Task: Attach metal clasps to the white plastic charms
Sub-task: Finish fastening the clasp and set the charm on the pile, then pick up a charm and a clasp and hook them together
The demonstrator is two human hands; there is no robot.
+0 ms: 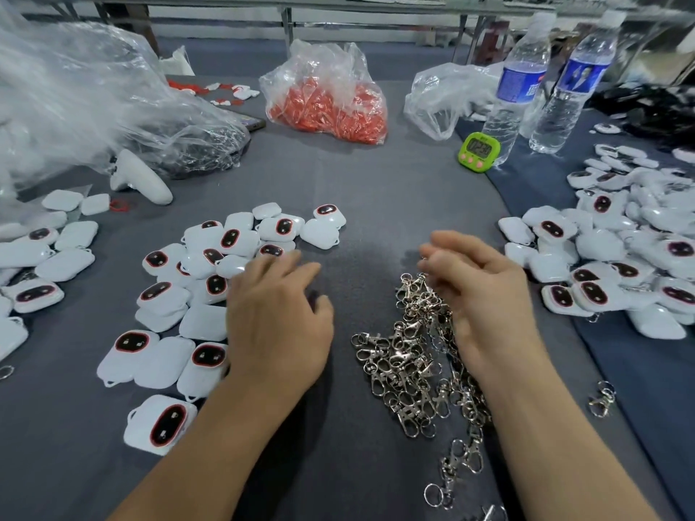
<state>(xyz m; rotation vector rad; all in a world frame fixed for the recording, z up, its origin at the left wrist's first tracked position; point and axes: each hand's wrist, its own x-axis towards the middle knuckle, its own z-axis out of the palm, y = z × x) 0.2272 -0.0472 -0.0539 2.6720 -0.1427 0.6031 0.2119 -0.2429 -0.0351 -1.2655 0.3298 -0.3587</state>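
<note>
Several white plastic charms (pixel 210 257) with dark red-rimmed ovals lie in a loose pile at the left on the grey cloth. My left hand (pixel 278 321) lies flat beside that pile, its straight fingers reaching onto the nearest charms, and it holds nothing. A heap of silver metal clasps (pixel 406 355) lies in the middle right. My right hand (pixel 477 291) hovers over the top of the heap with curled fingers and pinches a clasp at the fingertips. A second pile of charms (pixel 609 265) spreads along the right side.
At the back stand a clear bag of orange parts (pixel 331 107), a green timer (pixel 478 150) and two water bottles (pixel 515 84). A large crumpled plastic bag (pixel 75 88) and a white controller (pixel 139 178) lie at the left. Loose clasps (pixel 601 400) lie at the right.
</note>
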